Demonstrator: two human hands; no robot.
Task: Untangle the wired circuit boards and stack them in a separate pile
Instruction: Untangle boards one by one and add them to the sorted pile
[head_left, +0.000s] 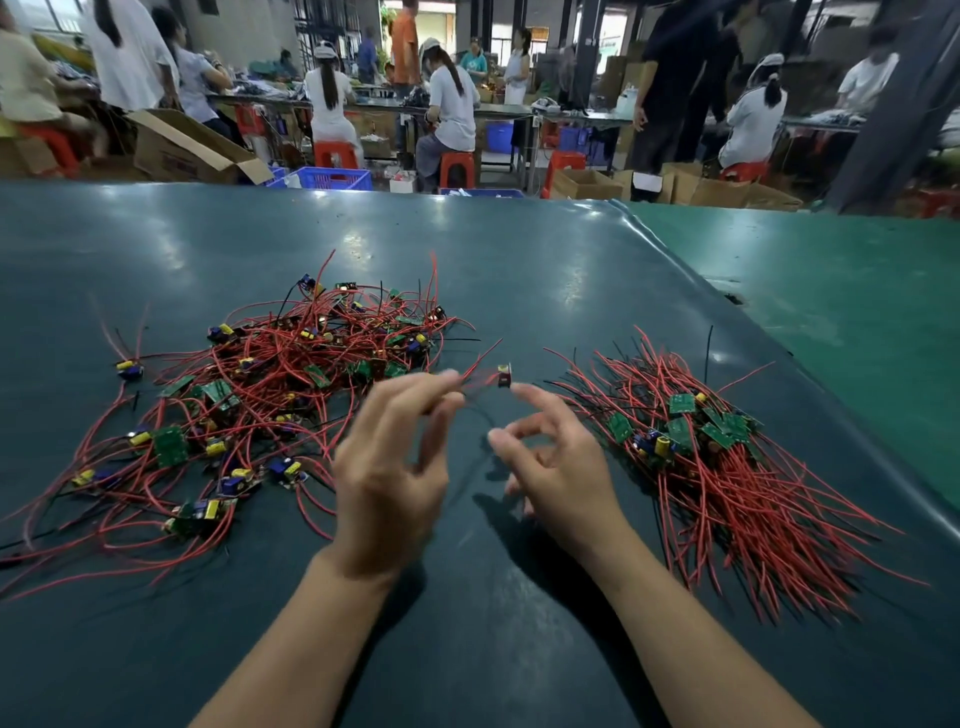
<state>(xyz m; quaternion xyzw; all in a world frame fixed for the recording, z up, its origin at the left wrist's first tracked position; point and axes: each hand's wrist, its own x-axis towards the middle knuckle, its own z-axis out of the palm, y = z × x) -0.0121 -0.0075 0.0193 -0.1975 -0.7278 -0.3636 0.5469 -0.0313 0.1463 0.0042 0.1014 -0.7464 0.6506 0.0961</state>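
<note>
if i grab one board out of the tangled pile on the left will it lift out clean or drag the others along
Probably drags: the tangled pile's red wires loop over one another. The wires look floppy, curving loosely on the mat. Boards seem light; the left hand dangles one board by its wires alone.

Single head-worn view, forward and down, close over the table (519, 249), workshop beyond

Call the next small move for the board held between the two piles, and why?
Probably carry the board right and lay it on the sorted pile. The left hand pinches its red wires, the board hangs clear of the tangled heap, and the right hand is open beside it.
</note>
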